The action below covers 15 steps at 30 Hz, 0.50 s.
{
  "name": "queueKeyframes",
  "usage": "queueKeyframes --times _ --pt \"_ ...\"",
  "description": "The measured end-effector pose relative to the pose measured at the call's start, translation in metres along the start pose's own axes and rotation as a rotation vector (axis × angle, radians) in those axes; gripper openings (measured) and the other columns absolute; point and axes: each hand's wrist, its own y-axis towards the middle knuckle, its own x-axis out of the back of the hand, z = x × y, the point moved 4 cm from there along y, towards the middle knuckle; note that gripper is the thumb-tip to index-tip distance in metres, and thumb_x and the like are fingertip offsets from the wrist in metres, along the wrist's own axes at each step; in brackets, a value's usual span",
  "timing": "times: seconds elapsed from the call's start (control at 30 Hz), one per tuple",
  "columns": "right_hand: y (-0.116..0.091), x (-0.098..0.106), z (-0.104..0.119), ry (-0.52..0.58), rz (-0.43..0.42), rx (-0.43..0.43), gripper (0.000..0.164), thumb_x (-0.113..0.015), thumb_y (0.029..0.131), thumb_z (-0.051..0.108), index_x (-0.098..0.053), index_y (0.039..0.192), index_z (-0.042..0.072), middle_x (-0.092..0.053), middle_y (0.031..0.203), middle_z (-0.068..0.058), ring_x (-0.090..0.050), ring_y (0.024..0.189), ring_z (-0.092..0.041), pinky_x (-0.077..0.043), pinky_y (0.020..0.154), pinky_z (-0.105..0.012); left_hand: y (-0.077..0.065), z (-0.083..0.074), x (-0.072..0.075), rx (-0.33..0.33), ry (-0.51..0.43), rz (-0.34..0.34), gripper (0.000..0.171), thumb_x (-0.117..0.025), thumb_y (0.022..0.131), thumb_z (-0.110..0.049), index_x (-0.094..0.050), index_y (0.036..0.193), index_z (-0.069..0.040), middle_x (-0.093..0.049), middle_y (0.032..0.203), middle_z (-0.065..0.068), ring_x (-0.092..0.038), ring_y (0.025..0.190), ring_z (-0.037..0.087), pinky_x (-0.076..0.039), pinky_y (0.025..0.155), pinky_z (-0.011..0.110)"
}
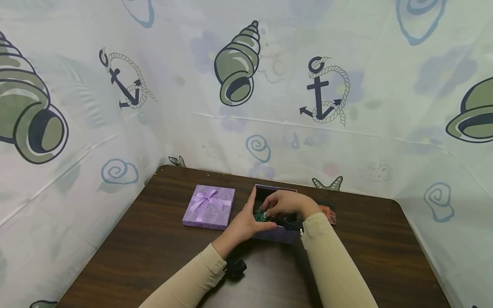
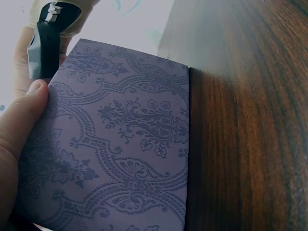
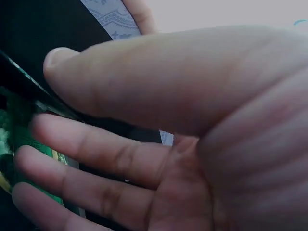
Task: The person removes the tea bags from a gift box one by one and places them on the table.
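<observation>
A purple patterned gift box (image 1: 277,235) without its lid stands on the table, its inside black. My left hand (image 1: 242,224) rests around its near left corner, fingers straight along the left side and thumb along the near rim. In the left wrist view the thumb (image 2: 29,110) touches the edge of the box's patterned side (image 2: 130,134). My right hand (image 1: 286,203) reaches into the box over a small green item (image 1: 261,215). Seen from the right wrist, its fingers (image 3: 86,187) are loosely extended over the green item (image 3: 33,139), thumb apart from them; its exact kind is unclear.
The matching purple lid (image 1: 209,207), with a ribbon bow, lies left of the box. An orange and dark card (image 1: 328,214) is partly hidden behind my right wrist. The brown table (image 1: 154,256) meets a printed cloth (image 1: 185,107) along its far edge.
</observation>
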Motion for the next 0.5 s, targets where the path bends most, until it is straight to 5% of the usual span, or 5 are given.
queueKeyframes --times 0.5 --pt "-0.0063 0.0063 -0.0083 0.157 -0.143 0.05 0.017 -0.071 0.105 0.013 -0.081 0.116 0.005 -0.077 0.112 -0.009 -0.076 0.1 -0.023 -0.066 0.094 -0.043 -0.0008 -0.0012 0.0021 0.009 -0.002 0.009 0.14 -0.092 0.083 -0.059 0.008 0.177 -0.033 -0.027 0.178 0.024 -0.054 0.146 0.043 -0.046 0.119 0.065"
